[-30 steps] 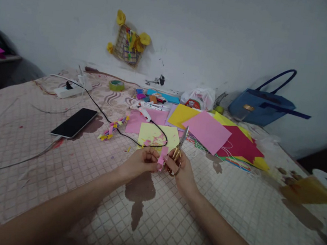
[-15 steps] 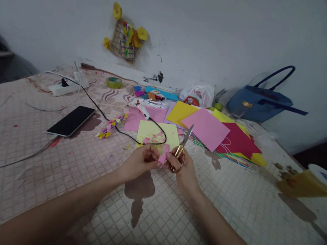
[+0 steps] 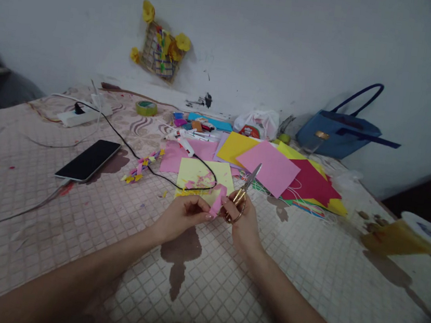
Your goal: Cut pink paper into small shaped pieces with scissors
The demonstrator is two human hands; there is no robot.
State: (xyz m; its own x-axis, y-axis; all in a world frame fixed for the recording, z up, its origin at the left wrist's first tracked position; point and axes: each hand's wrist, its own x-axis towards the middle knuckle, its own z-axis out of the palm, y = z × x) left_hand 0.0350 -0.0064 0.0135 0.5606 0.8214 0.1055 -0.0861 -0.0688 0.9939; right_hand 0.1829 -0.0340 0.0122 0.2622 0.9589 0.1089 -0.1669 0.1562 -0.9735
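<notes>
My left hand (image 3: 183,216) pinches the lower end of a small pink paper strip (image 3: 217,203) above the table. Gold-handled scissors (image 3: 241,193) are in my right hand (image 3: 244,222), their blades pointing up and away to the right. The fingertips of my right hand also touch the strip's right side. Just beyond my hands lies a pale yellow sheet (image 3: 199,169) with pink and yellow paper scraps on it. A black cord (image 3: 166,179) crosses that sheet from a white glue gun (image 3: 185,144).
A tablet (image 3: 89,160) and power strip (image 3: 83,115) are at the left. Coloured sheets (image 3: 269,168) lie behind my right hand. Further right are a blue bag (image 3: 336,134) and a yellow container (image 3: 390,236). Green tape (image 3: 146,108) stands at the back.
The pink strip shows more of its length and tilts more to the right between my hands. The scissors have tipped slightly to the right. The whole view has shifted a little.
</notes>
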